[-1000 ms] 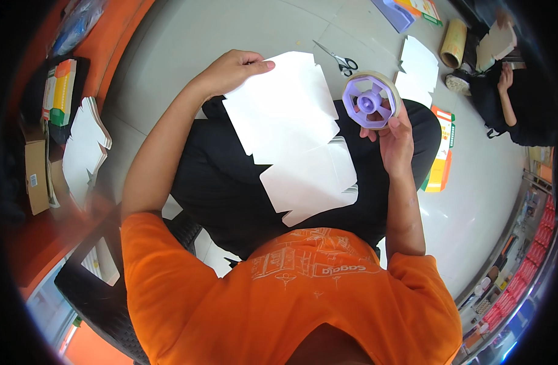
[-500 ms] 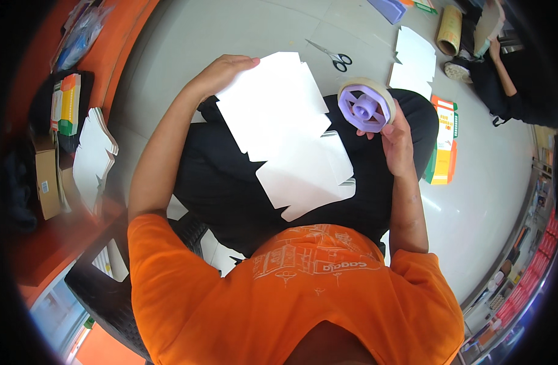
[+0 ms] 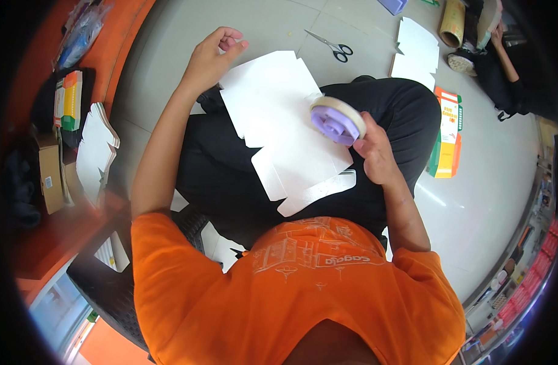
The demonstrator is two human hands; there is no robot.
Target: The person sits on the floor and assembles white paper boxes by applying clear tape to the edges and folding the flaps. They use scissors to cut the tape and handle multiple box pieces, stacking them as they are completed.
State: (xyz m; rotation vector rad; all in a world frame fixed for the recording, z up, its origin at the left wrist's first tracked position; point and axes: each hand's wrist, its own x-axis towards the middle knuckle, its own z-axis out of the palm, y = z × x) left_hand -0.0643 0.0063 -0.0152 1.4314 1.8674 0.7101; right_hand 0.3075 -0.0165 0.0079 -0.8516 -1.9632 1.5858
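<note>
Two hands: both busy over the lap of a seated person in an orange shirt (image 3: 303,292).
Right hand (image 3: 373,152): fingers closed around a roll of tape (image 3: 338,118) with a purple core, the roll pressed flat against the sheet just left of the knuckles.
Left hand (image 3: 213,53): curled narrow, pinching the far corner of the white flat carton blank (image 3: 279,121); whether thumb and finger fully meet cannot be told.
Carton blank: lies across the black trousers (image 3: 218,182), stretching from the left pinch down under the roll, with loose flaps hanging nearer the body.
Beyond the roll: scissors (image 3: 333,45) on the grey floor (image 3: 169,36), well apart from both hands.
Right of the roll hand: a coloured printed box (image 3: 447,134) on the floor.
Risk: the blank looks thin and only pinned at one corner, so it could slide or crease under the roll's pressure; tape might also stick crooked or wrinkle.
</note>
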